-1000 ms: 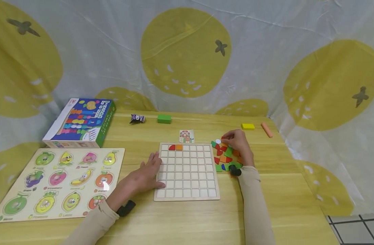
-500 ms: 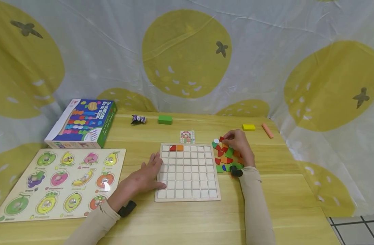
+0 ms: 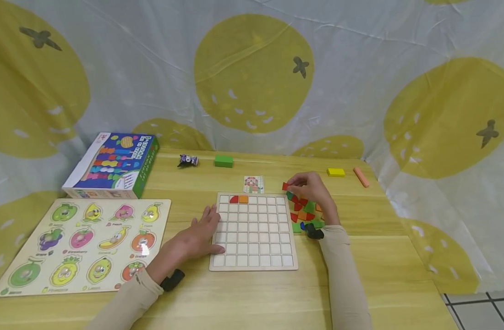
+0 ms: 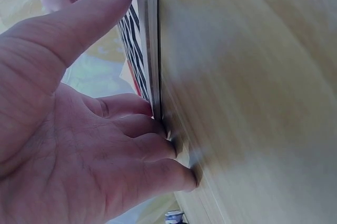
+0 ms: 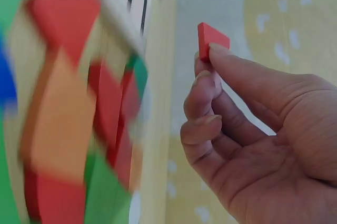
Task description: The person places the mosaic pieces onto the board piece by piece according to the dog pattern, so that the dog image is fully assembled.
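A red square tile [image 3: 285, 186] is pinched between thumb and fingertips of my right hand [image 3: 311, 188], lifted above the table; the right wrist view shows the red tile [image 5: 210, 41] clearly. Below that hand lies a pile of coloured tiles [image 3: 302, 215], partly hidden by it. My left hand [image 3: 198, 233] rests with spread fingers along the left edge of the wooden grid board [image 3: 252, 238]; in the left wrist view its thumb lies on the board's face and the fingertips reach the tabletop. In the board's top row sit a red quarter-round tile [image 3: 234, 199] and an orange square tile [image 3: 243, 199].
A small pattern card [image 3: 253, 184] lies behind the board. To the left are a fruit puzzle board [image 3: 80, 247] and a toy box [image 3: 112, 165]. Along the back stand a small figurine [image 3: 188, 160], a green block [image 3: 223, 161], a yellow block [image 3: 336, 172] and an orange stick [image 3: 361, 177].
My right hand has picked the red square tile up from the pile and moved left towards the board's top right corner. The left hand has stayed at the board's edge.
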The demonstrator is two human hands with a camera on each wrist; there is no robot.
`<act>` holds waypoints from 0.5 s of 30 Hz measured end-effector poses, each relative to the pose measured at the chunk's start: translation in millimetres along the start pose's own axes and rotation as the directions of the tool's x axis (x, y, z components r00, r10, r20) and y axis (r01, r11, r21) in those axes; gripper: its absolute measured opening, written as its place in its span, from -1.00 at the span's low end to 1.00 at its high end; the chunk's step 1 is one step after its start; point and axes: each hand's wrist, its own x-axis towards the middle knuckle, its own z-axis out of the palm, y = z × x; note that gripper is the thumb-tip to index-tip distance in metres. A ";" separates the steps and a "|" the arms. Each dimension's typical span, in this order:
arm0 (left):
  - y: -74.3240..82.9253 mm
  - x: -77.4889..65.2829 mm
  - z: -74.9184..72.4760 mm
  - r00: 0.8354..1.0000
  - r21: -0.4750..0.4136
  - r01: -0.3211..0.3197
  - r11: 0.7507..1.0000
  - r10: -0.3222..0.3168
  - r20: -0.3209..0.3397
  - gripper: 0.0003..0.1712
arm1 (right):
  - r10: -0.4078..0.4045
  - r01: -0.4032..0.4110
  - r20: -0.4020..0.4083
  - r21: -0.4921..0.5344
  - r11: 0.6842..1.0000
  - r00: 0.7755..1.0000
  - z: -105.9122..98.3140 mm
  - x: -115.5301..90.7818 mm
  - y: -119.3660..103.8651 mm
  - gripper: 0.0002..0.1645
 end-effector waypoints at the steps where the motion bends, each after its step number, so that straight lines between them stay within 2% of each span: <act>1: 0.0 0.5 -0.2 1.000 0.002 0.002 1.000 -0.002 0.001 0.15 | -0.013 0.013 0.016 0.009 1.000 1.000 3.5 1.8 -3.2 -0.87; 11: 0.2 3.6 -1.5 1.000 -0.007 0.005 1.000 -0.005 0.006 0.16 | -0.052 0.042 0.112 0.088 0.995 0.992 37.3 8.1 -33.3 -0.88; 15: -0.7 2.9 -0.6 1.000 -0.009 0.011 1.000 -0.010 0.007 0.17 | -0.052 0.040 0.124 0.100 0.994 0.991 51.8 9.2 -39.7 -0.88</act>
